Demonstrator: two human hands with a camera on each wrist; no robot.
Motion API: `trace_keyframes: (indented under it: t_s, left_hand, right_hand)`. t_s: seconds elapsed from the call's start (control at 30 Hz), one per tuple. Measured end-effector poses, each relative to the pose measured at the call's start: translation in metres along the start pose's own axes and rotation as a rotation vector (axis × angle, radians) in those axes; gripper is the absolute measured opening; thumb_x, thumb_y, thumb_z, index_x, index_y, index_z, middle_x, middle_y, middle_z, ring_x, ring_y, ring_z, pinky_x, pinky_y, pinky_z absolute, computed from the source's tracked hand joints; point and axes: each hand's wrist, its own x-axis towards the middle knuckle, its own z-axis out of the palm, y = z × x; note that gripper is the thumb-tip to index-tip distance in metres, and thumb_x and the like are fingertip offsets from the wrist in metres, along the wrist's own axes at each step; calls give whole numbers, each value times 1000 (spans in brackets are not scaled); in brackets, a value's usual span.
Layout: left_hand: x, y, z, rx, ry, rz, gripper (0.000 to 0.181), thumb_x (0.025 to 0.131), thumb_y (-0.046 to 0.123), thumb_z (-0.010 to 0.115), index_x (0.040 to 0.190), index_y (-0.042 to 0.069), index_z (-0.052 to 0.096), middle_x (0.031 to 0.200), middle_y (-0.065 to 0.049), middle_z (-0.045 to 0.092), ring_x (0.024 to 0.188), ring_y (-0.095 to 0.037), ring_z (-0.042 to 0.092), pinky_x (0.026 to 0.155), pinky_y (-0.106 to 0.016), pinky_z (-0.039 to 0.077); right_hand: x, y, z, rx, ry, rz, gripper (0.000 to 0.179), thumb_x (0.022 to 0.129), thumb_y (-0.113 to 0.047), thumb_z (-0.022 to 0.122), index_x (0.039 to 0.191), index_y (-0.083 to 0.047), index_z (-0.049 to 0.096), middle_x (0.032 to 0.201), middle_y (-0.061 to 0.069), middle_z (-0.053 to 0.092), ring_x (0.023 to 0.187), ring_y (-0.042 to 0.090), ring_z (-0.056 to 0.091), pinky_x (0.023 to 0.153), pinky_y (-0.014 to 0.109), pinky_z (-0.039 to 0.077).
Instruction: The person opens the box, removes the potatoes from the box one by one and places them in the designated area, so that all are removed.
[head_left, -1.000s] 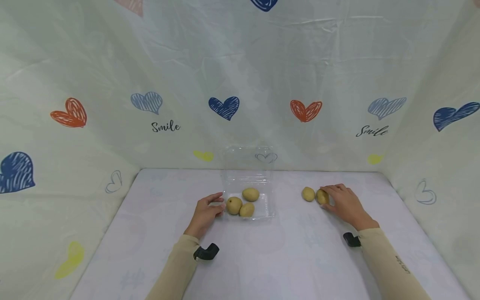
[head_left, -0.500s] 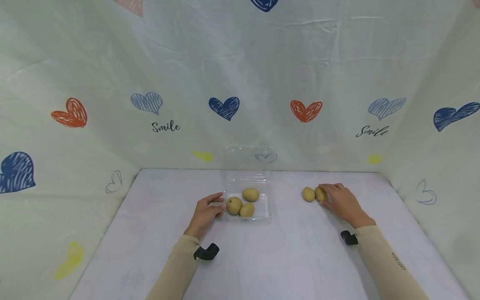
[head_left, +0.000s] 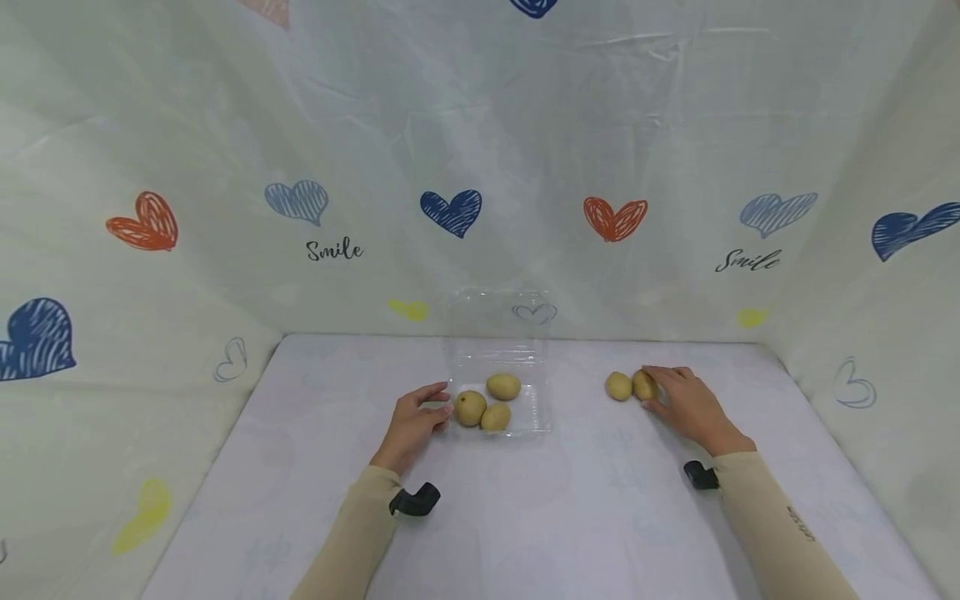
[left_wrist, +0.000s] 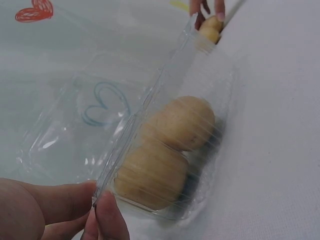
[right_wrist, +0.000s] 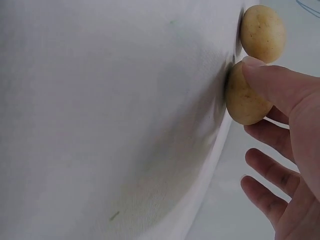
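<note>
Left hand (head_left: 411, 425) pinches the clear container (head_left: 529, 408), right hand (head_left: 693, 410) 1 potato (right_wrist: 243, 101).

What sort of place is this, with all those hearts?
Probably a small booth set up for filming hand work, though I can't be sure. Heart-printed sheeting rises behind and on both sides of a white table with potatoes on it, and a black gadget sits at each sleeve.

Draped booth (head_left: 210, 108), heart-print sheeting (head_left: 532, 125), white-covered table (head_left: 540, 525)
</note>
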Motion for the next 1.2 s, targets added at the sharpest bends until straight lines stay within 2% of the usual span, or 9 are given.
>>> trace_keyframes:
  t_s: [0.37,0.63,0.77,0.9,1.2]
  left_hand:
    - [0,3,0,13,-6,-11,50,100,-6,64,149,-1,57,135,-22,59,90,-15,63,78,-23,55]
    - [3,0,0,13,-2,-12,50,99,-6,65,148,-1,58,134,-21,60,88,-14,63,77,-22,56]
    - [3,0,-1,16,-3,-9,50,99,-6,66,148,-1,58,135,-22,60,87,-13,63,76,-22,55]
    - [2,1,-1,18,-3,-12,50,99,-6,65,148,0,58,135,-22,60,86,-13,62,76,-22,55]
    - [0,4,0,5,-8,-3,50,99,-7,64,148,-1,58,135,-22,60,86,-14,62,77,-24,55]
  right_hand:
    - [-3,-1,-2,2,17,-5,62,90,-12,85,142,9,57,140,30,62,125,51,56,105,66,47]
    - [-4,-7,-11,18,82,-68,62,89,-12,86,141,8,59,140,29,62,125,51,56,105,66,47]
    - [-1,-22,-19,23,132,-124,61,87,-9,87,140,7,61,140,28,63,124,49,57,104,64,49]
    - [4,-42,-24,11,138,-153,61,87,-9,88,140,6,62,139,26,64,125,47,58,103,63,50]
    - [13,-85,-23,-21,172,-263,60,87,-15,88,140,0,64,140,19,66,124,40,61,101,57,54]
